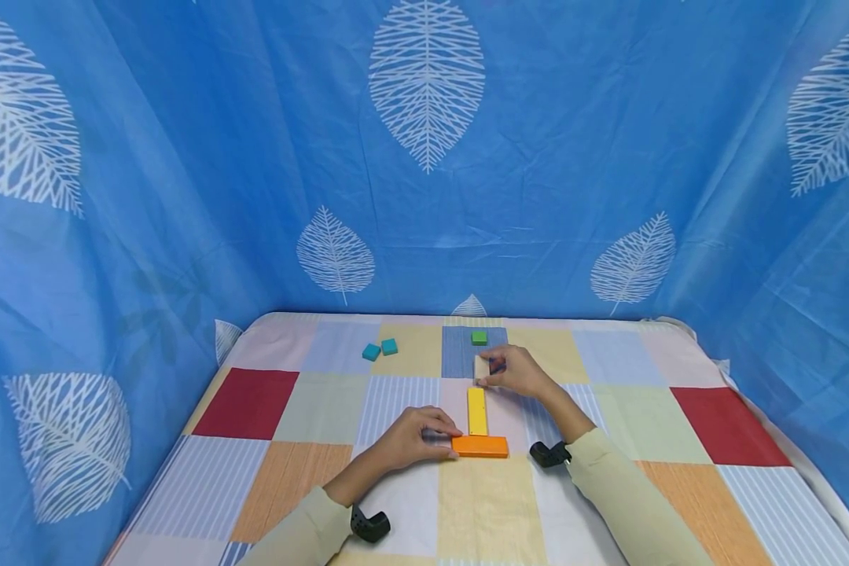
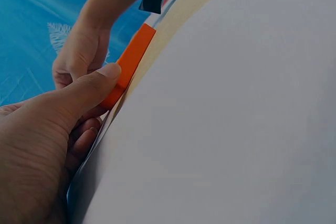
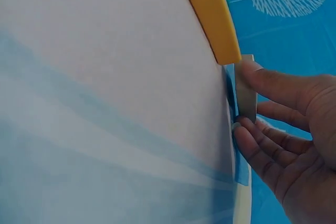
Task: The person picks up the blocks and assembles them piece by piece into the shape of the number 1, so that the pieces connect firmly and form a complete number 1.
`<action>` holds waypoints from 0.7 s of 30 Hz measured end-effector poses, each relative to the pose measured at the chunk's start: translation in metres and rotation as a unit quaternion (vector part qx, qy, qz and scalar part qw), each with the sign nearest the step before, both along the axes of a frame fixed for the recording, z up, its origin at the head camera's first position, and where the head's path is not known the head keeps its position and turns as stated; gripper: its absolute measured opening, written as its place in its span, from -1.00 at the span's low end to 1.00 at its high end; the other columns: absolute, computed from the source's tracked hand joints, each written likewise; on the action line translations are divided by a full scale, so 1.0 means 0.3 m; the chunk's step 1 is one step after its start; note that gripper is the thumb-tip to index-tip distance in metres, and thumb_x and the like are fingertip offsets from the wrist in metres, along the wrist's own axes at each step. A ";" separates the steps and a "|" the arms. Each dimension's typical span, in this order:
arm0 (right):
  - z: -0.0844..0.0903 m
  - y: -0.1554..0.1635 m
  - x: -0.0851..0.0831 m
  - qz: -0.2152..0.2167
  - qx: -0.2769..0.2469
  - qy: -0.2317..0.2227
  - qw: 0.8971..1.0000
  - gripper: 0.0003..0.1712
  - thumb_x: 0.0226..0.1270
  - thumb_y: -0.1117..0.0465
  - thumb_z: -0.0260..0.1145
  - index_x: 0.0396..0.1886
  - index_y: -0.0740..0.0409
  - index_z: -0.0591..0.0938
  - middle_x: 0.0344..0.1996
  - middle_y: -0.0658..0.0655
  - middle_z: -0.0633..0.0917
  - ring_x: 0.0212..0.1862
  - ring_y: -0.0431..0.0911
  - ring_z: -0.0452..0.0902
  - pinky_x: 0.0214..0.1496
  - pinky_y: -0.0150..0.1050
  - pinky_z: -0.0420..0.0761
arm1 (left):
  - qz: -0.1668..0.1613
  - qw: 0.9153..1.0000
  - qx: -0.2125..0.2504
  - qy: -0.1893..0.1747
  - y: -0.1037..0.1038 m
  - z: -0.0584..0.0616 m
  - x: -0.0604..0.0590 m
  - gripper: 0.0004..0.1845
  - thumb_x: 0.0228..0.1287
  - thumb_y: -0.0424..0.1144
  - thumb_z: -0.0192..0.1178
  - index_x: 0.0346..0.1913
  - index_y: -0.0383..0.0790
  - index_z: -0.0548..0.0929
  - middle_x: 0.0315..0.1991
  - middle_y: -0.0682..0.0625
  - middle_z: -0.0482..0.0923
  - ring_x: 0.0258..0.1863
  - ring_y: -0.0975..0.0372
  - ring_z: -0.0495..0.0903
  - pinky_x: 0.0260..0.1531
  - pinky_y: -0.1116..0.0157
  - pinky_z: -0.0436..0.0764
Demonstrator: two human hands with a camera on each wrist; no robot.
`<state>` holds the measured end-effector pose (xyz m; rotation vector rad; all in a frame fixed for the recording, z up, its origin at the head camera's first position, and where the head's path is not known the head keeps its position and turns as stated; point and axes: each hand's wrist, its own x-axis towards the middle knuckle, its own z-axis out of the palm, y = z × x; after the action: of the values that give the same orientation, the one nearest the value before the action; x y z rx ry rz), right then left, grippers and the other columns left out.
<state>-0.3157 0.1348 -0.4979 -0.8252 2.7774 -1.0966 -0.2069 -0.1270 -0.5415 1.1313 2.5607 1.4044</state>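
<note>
An orange block point(image 1: 479, 447) lies crosswise on the patchwork cloth, and the left hand point(image 1: 413, 439) pinches its left end between thumb and fingers. In the left wrist view, the thumb presses the near face of the orange block point(image 2: 131, 64). A yellow block point(image 1: 477, 412) runs lengthwise away from the orange one, its near end close to or touching it. Beyond its far end, the right hand point(image 1: 515, 371) pinches a small beige block point(image 1: 481, 368). The right wrist view has the beige block point(image 3: 245, 90) between thumb and fingers, right beside the yellow block's end point(image 3: 212, 14).
A green block point(image 1: 479, 338) lies farther back, past the beige one. Two teal blocks point(image 1: 380, 350) sit at the back left. Blue leaf-print curtain point(image 1: 424, 236) closes off the back and both sides of the cloth-covered table point(image 1: 311, 409).
</note>
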 end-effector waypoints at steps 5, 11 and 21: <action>-0.008 -0.010 -0.002 -0.005 0.015 0.012 1.000 -0.37 0.09 0.22 0.62 0.15 0.39 0.66 -0.20 0.19 0.70 -0.20 -0.02 0.61 -0.16 -0.15 0.64 | -0.001 1.000 0.001 0.004 -0.001 -0.002 0.000 -0.69 0.13 -0.13 0.54 -0.05 -0.09 0.84 -0.15 0.16 0.72 -0.08 0.38 0.61 0.06 0.31 0.58; -0.015 -0.008 0.002 -0.009 0.006 0.008 1.000 -0.39 0.09 0.26 0.61 0.14 0.40 0.66 -0.20 0.20 0.70 -0.21 -0.02 0.60 -0.11 -0.11 0.64 | -0.004 1.000 -0.003 0.003 -0.001 -0.002 -0.001 -0.69 0.14 -0.11 0.53 -0.05 -0.09 0.83 -0.14 0.18 0.71 -0.08 0.38 0.61 0.06 0.32 0.58; -0.029 0.010 -0.012 -0.051 -0.048 -0.034 0.997 -0.53 0.24 0.28 0.50 0.13 0.35 0.69 -0.37 0.10 0.74 -0.32 -0.11 0.59 -0.33 -0.27 0.52 | -0.003 1.000 0.009 -0.005 -0.002 -0.002 -0.007 -0.69 0.13 -0.11 0.54 -0.05 -0.07 0.84 -0.15 0.18 0.71 -0.08 0.37 0.61 0.06 0.31 0.58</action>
<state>-0.3193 0.1379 -0.5065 -0.6478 2.7565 -1.2595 -0.2089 -0.1275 -0.5422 1.1303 2.5406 1.4298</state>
